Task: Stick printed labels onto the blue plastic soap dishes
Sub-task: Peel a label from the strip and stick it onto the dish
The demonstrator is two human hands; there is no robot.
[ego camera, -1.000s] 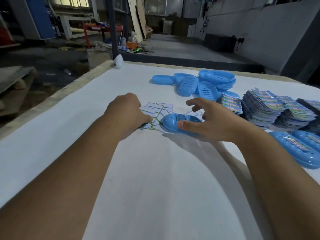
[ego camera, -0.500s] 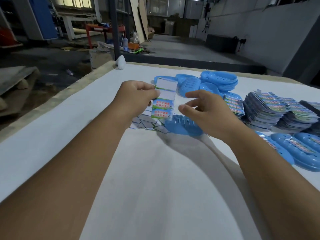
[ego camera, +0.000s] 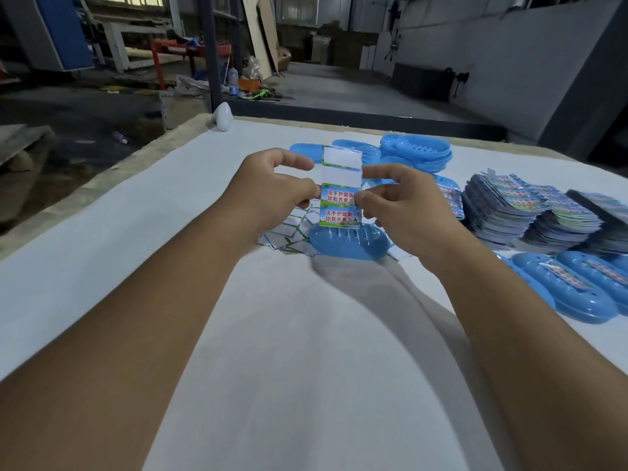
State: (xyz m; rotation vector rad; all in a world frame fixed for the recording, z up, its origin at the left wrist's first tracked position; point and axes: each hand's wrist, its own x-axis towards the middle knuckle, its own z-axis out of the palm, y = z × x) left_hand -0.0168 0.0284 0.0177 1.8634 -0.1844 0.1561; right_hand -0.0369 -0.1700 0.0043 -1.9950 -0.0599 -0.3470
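Fingers of the left hand (ego camera: 272,192) and right hand (ego camera: 401,202) pinch the label strip (ego camera: 341,195) upright above a soap dish (ego camera: 350,243).

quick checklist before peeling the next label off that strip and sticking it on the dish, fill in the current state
1. Label strip held by both hands: ok, the left hand pinches its left edge and the right hand its right edge.
2. Printed labels left on the strip: ok, two show in the lower half; the upper half is blank backing.
3. Label corner lifted for peeling: cannot tell, the right hand's fingers cover that edge.
4. Target soap dish in place: ok, it lies on the white table cover just below the strip.
5. Dish face free of a label: cannot tell, the strip hides part of it.
6. Dish steadied: not ok, neither hand touches it.
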